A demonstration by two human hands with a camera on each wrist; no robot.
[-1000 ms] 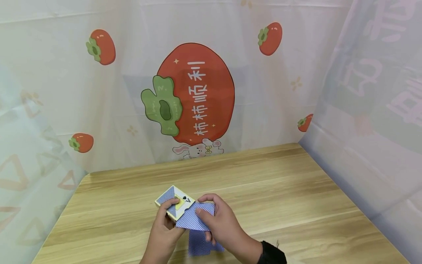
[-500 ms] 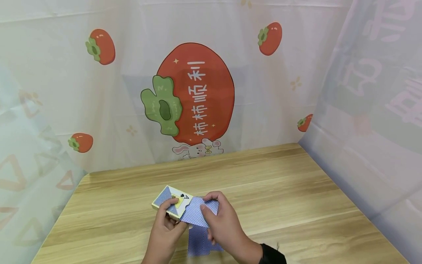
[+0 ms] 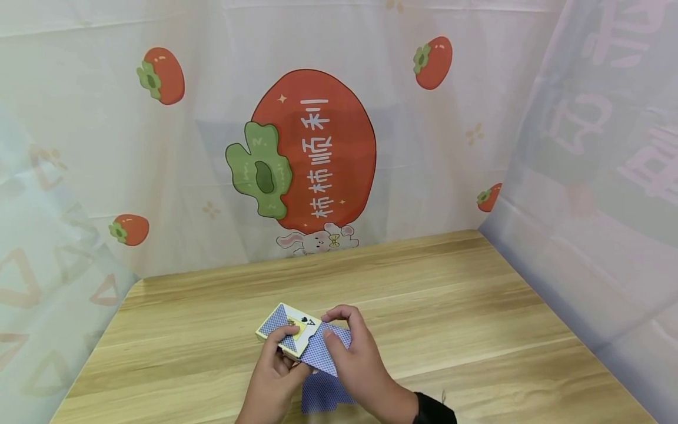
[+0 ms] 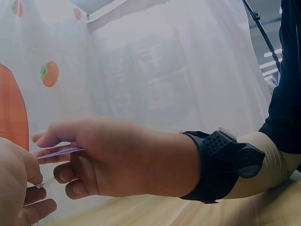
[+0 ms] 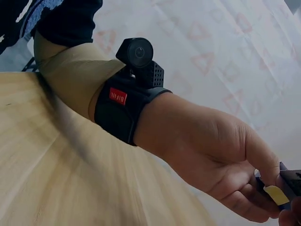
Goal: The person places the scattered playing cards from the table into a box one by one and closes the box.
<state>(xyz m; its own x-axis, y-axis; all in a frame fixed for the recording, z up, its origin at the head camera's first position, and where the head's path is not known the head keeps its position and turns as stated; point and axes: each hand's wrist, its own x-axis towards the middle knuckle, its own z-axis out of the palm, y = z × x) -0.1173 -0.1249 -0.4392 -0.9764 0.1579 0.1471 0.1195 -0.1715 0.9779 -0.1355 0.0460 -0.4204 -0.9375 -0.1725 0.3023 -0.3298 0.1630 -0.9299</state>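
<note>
My left hand [image 3: 278,377] grips a playing card box [image 3: 275,318] with a blue pattern, a yellow centre and an ace of spades on its face. The thumb lies across that face. My right hand [image 3: 360,359] pinches blue-backed playing cards [image 3: 319,352] between thumb and fingers, and their left end meets the notched end of the box. Seen edge-on in the left wrist view, the cards [image 4: 61,153] are a thin strip in the right hand. In the right wrist view the box [image 5: 277,195] shows only in part, at the left hand's fingertips.
More blue-backed cards [image 3: 319,396] lie on the wooden table [image 3: 450,318] below the hands, partly covered by the right hand. A white curtain printed with persimmons [image 3: 212,147] hangs behind the table, and further curtains flank both sides. Each wrist wears a black band [image 4: 211,165].
The box shifts slightly left, then comes back to the right and a little nearer with my left hand. The right hand rises slightly, still pinching the cards against the box's end.
</note>
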